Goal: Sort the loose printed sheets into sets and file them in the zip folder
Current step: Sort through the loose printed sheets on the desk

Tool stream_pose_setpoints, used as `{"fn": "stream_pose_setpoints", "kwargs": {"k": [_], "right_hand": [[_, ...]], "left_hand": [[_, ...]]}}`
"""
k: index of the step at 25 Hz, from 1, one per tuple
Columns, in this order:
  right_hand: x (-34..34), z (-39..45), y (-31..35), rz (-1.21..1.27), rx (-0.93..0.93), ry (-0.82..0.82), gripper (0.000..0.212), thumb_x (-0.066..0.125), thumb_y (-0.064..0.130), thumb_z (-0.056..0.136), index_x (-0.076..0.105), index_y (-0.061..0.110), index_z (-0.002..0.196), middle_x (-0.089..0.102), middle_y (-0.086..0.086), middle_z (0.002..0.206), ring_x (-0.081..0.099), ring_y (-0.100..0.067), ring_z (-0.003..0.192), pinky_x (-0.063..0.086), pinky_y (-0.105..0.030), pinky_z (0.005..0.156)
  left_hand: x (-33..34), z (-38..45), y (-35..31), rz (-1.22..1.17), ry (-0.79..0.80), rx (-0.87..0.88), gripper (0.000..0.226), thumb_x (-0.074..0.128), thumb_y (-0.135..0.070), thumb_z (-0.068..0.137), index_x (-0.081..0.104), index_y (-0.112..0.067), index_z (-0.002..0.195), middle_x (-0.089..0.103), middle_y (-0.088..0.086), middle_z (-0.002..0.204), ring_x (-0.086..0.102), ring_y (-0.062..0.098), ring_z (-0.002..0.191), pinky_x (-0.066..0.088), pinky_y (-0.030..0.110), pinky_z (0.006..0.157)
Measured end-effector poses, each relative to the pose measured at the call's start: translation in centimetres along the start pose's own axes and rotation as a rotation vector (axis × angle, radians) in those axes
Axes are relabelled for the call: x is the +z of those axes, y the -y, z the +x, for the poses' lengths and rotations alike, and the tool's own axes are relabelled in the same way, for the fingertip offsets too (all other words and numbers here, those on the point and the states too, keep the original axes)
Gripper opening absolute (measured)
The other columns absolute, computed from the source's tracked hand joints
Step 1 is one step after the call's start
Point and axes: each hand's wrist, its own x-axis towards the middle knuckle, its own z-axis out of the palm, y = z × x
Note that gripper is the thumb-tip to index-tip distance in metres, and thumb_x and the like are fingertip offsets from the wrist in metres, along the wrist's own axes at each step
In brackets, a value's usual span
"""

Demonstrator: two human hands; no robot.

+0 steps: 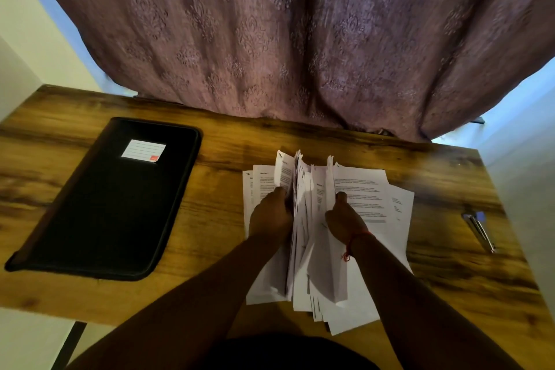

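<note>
Both hands [306, 216] in the printed sheets [360, 198], zip folder [105, 204] well left.

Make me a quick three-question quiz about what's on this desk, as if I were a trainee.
1. True or false: the black zip folder lies closed on the wooden table.
2. Which hand wears a red thread at the wrist: A left hand, B right hand?
3. What do both hands grip?

Key: 1 true. 2 B. 3 The loose printed sheets, some lifted on edge between the hands. A stapler lies to their right.
</note>
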Motion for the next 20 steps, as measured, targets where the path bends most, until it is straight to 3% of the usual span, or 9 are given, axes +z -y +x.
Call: {"fn": "stream_pose_setpoints", "kwargs": {"k": [3,7,11,15,17,20], "right_hand": [[-0.2,0.1,0.0,-0.014,-0.008,0.004,0.045,0.053,0.009,0.094,0.032,0.01,0.134,0.052,-0.007,0.114,0.055,-0.025,0.102,0.05,-0.043,0.097],[-0.8,-0.5,0.0,-0.042,-0.015,-0.091,0.05,0.055,0.013,0.094,0.036,0.008,0.139,0.054,-0.015,0.129,0.052,-0.036,0.122,0.041,-0.047,0.105],[-0.7,-1.3,-0.3,-0.036,-0.044,-0.046,0.045,0.055,0.018,0.095,0.039,0.01,0.136,0.053,-0.015,0.132,0.05,-0.036,0.125,0.041,-0.05,0.107],[-0.7,-2.2,-0.2,0.029,-0.059,-0.021,0.041,0.053,0.017,0.096,0.041,0.012,0.135,0.053,-0.014,0.13,0.048,-0.035,0.125,0.039,-0.05,0.108],[-1.2,-2.7,-0.4,0.113,-0.084,-0.064,0.032,0.054,0.017,0.096,0.047,0.016,0.128,0.056,-0.012,0.122,0.052,-0.032,0.12,0.041,-0.051,0.107],[-2.6,-3.4,-0.5,0.183,-0.071,-0.106,0.029,0.052,0.017,0.097,0.051,0.015,0.125,0.059,-0.009,0.12,0.054,-0.031,0.115,0.043,-0.047,0.1]], "left_hand": [[-0.5,-0.1,-0.8,0.012,0.011,0.027,0.037,0.054,-0.027,0.099,0.043,-0.018,0.133,0.063,0.005,0.124,0.064,0.025,0.109,0.051,0.042,0.096],[-2.4,0.4,-2.2,-0.012,-0.029,0.062,0.032,0.047,-0.026,0.102,0.044,-0.015,0.132,0.068,0.006,0.107,0.069,0.02,0.091,0.054,0.027,0.069],[-8.5,1.7,-4.8,0.008,-0.116,0.17,0.041,0.046,-0.023,0.102,0.043,-0.01,0.141,0.065,0.015,0.115,0.065,0.028,0.096,0.051,0.033,0.073],[-14.8,1.0,-10.0,0.252,-0.22,0.376,0.038,0.044,-0.021,0.102,0.04,-0.009,0.138,0.066,0.016,0.109,0.067,0.027,0.088,0.053,0.033,0.07],[-16.0,-0.9,-12.3,0.123,-0.227,0.475,0.035,0.044,-0.022,0.103,0.039,-0.01,0.136,0.064,0.016,0.12,0.068,0.027,0.094,0.059,0.036,0.074],[-16.4,-2.7,-13.7,-0.291,-0.21,0.489,0.031,0.04,-0.021,0.105,0.04,-0.015,0.135,0.059,0.006,0.133,0.066,0.019,0.103,0.06,0.032,0.078]]}}
